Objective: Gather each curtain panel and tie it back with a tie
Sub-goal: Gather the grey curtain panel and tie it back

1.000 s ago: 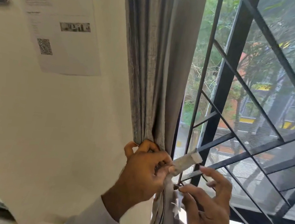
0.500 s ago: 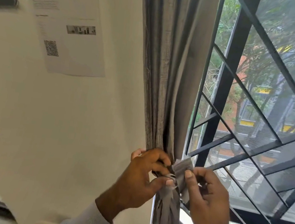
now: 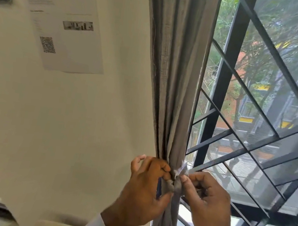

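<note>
We stand at a barred window (image 3: pixel 259 109) where a grey curtain panel (image 3: pixel 176 78) hangs gathered into a narrow bunch beside a white wall (image 3: pixel 66 120). Our left hand (image 3: pixel 145 190) curls around the bunch at its waist, while our right hand (image 3: pixel 206 199) pinches the grey tie (image 3: pixel 180 176) wrapped there between thumb and fingers. The cloth looks soft, light and limp, so we judge it best held at the cinched waist; no containers are in view.
</note>
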Demonstrator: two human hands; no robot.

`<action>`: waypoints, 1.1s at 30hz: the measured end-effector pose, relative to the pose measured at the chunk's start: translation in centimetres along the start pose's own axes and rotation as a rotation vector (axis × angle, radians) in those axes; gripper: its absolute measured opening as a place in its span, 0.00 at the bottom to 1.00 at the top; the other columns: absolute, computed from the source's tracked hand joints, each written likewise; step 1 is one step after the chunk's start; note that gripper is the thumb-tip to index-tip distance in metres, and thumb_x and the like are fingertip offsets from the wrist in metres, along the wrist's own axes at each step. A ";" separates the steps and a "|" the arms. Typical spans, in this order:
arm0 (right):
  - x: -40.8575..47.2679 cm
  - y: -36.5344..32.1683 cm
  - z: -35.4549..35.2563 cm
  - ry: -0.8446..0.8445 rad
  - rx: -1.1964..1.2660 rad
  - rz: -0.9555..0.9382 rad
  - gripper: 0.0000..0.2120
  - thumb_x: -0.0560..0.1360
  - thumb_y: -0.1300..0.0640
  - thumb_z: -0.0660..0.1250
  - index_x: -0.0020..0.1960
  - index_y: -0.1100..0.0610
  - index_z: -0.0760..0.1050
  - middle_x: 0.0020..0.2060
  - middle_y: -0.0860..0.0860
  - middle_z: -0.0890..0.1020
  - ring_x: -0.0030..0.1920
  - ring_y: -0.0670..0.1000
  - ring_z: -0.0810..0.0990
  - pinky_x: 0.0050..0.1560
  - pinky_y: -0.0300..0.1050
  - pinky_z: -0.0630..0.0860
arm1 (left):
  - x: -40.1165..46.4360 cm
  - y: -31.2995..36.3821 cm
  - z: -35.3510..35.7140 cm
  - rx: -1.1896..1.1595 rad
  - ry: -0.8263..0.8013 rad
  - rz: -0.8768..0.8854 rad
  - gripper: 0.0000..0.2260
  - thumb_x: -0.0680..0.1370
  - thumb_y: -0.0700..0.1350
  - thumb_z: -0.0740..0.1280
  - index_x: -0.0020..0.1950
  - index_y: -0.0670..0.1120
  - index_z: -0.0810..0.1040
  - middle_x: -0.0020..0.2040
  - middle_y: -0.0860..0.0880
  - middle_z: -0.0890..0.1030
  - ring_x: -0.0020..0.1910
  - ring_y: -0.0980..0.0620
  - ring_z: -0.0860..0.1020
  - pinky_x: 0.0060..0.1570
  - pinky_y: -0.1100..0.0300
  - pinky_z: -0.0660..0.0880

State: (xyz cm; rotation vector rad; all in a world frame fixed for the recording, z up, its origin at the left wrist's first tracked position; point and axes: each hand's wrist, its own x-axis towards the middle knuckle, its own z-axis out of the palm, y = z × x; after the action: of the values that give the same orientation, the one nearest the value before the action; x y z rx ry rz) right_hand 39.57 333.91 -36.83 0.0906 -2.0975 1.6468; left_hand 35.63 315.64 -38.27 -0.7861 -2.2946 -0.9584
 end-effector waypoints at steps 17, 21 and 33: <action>-0.8 -0.3 -2.2 -0.160 -0.031 -0.077 0.12 0.75 0.61 0.79 0.53 0.46 0.85 0.45 0.48 0.88 0.45 0.52 0.87 0.46 0.50 0.85 | -0.5 -0.8 1.4 0.190 -0.033 0.154 0.11 0.83 0.50 0.68 0.65 0.55 0.83 0.57 0.58 0.81 0.59 0.54 0.74 0.60 0.52 0.74; -0.3 -0.4 -2.5 -0.119 -0.142 -0.130 0.13 0.72 0.65 0.79 0.46 0.48 0.83 0.37 0.45 0.86 0.38 0.47 0.85 0.39 0.33 0.80 | -0.3 -0.1 1.0 0.111 -0.111 0.104 0.08 0.86 0.53 0.65 0.60 0.57 0.82 0.58 0.61 0.75 0.61 0.59 0.70 0.60 0.60 0.71; 2.3 -1.4 -1.4 -0.310 0.201 0.055 0.12 0.70 0.77 0.75 0.47 0.63 0.81 0.39 0.59 0.87 0.42 0.60 0.87 0.45 0.50 0.84 | 2.0 -0.4 -4.0 -0.044 -0.693 -0.012 0.15 0.73 0.52 0.81 0.56 0.50 0.84 0.64 0.57 0.66 0.68 0.54 0.64 0.71 0.50 0.69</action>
State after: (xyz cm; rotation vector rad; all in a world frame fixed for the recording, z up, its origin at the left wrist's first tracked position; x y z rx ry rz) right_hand 38.41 335.41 -34.41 0.3784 -2.1600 1.9806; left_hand 34.88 313.02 -34.73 -1.2796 -2.8591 -0.8248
